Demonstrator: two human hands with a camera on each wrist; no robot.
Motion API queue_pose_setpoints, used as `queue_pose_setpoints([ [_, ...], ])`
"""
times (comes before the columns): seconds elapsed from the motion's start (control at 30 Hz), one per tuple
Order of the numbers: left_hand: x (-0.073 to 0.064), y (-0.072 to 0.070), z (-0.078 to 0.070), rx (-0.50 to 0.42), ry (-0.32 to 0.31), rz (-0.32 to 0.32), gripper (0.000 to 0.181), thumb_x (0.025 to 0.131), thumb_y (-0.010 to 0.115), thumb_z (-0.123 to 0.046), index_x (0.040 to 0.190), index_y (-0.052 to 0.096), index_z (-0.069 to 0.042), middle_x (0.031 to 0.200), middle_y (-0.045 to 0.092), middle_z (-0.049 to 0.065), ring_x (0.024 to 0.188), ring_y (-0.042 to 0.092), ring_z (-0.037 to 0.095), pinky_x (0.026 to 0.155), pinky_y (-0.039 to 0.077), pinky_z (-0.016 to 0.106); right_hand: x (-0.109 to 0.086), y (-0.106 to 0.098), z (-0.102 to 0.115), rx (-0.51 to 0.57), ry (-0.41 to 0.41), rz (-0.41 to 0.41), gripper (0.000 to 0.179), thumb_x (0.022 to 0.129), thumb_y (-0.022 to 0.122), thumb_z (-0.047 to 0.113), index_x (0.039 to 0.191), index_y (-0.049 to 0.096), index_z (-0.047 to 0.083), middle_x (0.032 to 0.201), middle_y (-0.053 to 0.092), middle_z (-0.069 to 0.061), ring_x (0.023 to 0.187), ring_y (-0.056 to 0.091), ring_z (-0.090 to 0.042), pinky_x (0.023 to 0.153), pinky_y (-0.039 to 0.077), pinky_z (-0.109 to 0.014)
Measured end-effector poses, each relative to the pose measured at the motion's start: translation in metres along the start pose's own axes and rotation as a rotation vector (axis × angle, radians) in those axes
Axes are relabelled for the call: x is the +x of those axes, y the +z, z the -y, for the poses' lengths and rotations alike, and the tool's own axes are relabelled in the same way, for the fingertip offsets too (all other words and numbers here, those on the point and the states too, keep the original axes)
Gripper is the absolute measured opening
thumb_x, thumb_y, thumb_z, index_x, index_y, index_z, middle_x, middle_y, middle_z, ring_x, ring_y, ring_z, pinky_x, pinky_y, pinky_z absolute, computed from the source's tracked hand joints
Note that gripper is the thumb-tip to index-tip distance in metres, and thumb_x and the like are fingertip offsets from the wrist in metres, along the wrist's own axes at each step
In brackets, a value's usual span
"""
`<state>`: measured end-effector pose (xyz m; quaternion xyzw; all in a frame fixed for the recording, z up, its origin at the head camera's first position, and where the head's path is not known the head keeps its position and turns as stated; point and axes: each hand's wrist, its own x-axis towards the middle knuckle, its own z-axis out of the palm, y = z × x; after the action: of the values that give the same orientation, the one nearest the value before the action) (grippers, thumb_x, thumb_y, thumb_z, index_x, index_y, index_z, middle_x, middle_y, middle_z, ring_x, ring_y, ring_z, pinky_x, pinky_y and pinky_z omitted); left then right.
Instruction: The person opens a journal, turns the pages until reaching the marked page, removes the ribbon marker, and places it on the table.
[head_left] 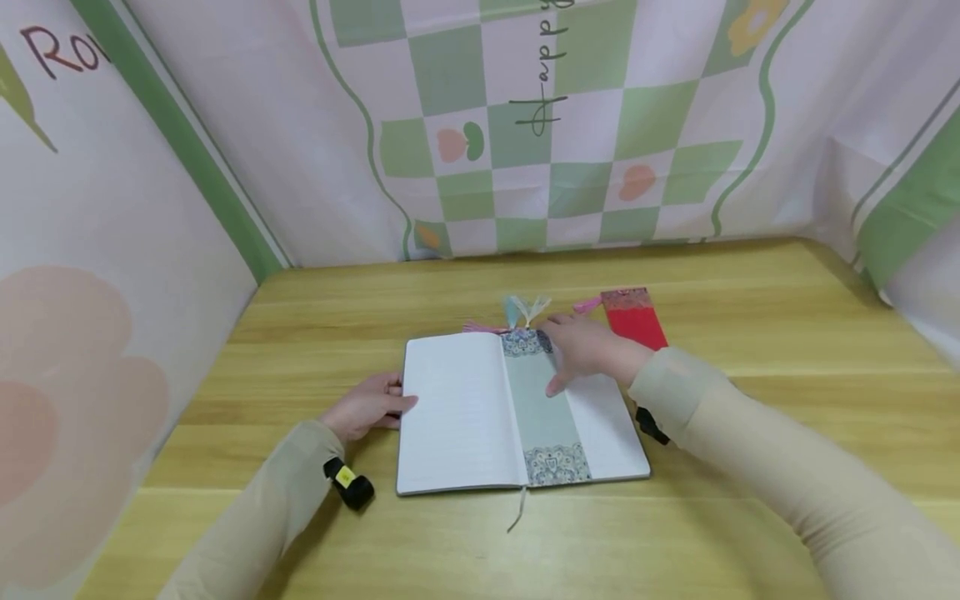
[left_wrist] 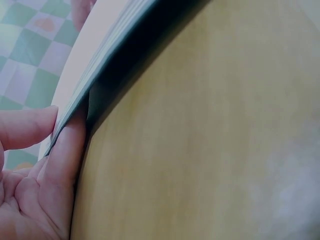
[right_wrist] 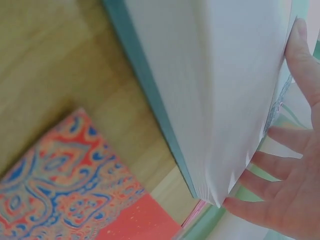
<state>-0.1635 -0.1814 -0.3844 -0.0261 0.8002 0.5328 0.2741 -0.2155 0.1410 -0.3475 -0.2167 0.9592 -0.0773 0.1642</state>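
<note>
An open notebook with blank-looking pages lies on the table. My left hand pinches its left edge, thumb on the page and fingers under the cover. A pale green bookmark with patterned ends lies along the right page beside the fold. Above the notebook's top edge stick out light blue and cream tassels and a pink one. My right hand is at the top of the right page, fingers spread, thumb on the bookmark. In the right wrist view its fingertips touch the page's edge.
To the right, partly behind my right forearm, lies a red bookmark with a patterned end and a pink tassel. A thin grey ribbon trails from the notebook's bottom. A checked curtain hangs behind the wooden table.
</note>
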Motion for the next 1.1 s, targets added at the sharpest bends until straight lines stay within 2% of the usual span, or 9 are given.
queue_pose_setpoints([
  [0.13,0.0,0.0,0.0,-0.004,0.001,0.005,0.046,0.096,0.054,-0.011,0.137,0.039,0.004,0.117,0.059,0.016,0.088,0.059,0.012,0.075,0.053,0.027,0.001,0.0,-0.001,-0.005,0.01,0.011,0.107,0.063,0.084,0.047,0.145,0.032,0.003,0.147,0.031,-0.027,0.133,0.03,-0.049,0.105,0.031,-0.059],
  [0.27,0.0,0.0,0.001,-0.009,0.011,0.016,0.045,0.096,0.055,-0.011,0.136,0.04,0.004,0.113,0.061,0.014,0.087,0.059,0.011,0.074,0.053,0.027,0.001,0.0,-0.001,-0.009,0.01,0.012,0.107,0.063,0.085,0.048,0.145,0.033,0.003,0.148,0.031,-0.026,0.134,0.029,-0.049,0.105,0.031,-0.059],
  [0.57,0.0,0.0,0.0,-0.016,0.013,0.013,0.043,0.096,0.054,-0.011,0.134,0.042,0.003,0.11,0.062,0.012,0.086,0.059,0.011,0.074,0.053,0.027,0.001,0.001,0.0,-0.037,-0.008,-0.029,0.106,0.061,0.086,0.047,0.143,0.036,0.001,0.146,0.035,-0.024,0.132,0.033,-0.046,0.104,0.033,-0.057],
  [0.73,0.0,0.0,0.0,-0.018,0.012,0.02,0.042,0.096,0.054,-0.011,0.134,0.042,0.003,0.111,0.062,0.012,0.086,0.06,0.011,0.076,0.053,0.028,-0.004,0.003,0.001,-0.053,-0.038,-0.101,0.104,0.059,0.087,0.045,0.14,0.039,0.0,0.141,0.042,-0.024,0.13,0.037,-0.044,0.105,0.035,-0.055],
  [0.83,0.0,0.0,0.0,-0.02,0.008,0.015,0.043,0.096,0.054,-0.011,0.135,0.041,0.003,0.109,0.061,0.011,0.087,0.059,0.011,0.076,0.053,0.027,-0.008,0.004,0.002,-0.041,-0.051,-0.164,0.104,0.057,0.089,0.044,0.139,0.041,0.001,0.134,0.045,-0.025,0.124,0.041,-0.041,0.101,0.039,-0.052],
  [0.97,0.0,0.0,0.0,-0.021,0.001,0.007,0.041,0.096,0.054,-0.01,0.133,0.043,0.003,0.103,0.059,0.008,0.086,0.058,0.011,0.074,0.053,0.026,-0.012,0.006,0.004,0.024,-0.04,-0.217,0.106,0.056,0.09,0.04,0.14,0.038,0.002,0.128,0.045,-0.025,0.115,0.045,-0.037,0.094,0.046,-0.049],
  [1.1,-0.001,0.001,0.0,-0.018,0.007,0.005,0.038,0.096,0.055,-0.01,0.13,0.044,0.003,0.099,0.058,0.006,0.084,0.057,0.011,0.072,0.052,0.026,-0.015,0.008,0.004,0.199,-0.04,-0.19,0.107,0.06,0.09,0.029,0.142,0.026,0.003,0.124,0.049,-0.027,0.103,0.055,-0.035,0.082,0.051,-0.045],
])
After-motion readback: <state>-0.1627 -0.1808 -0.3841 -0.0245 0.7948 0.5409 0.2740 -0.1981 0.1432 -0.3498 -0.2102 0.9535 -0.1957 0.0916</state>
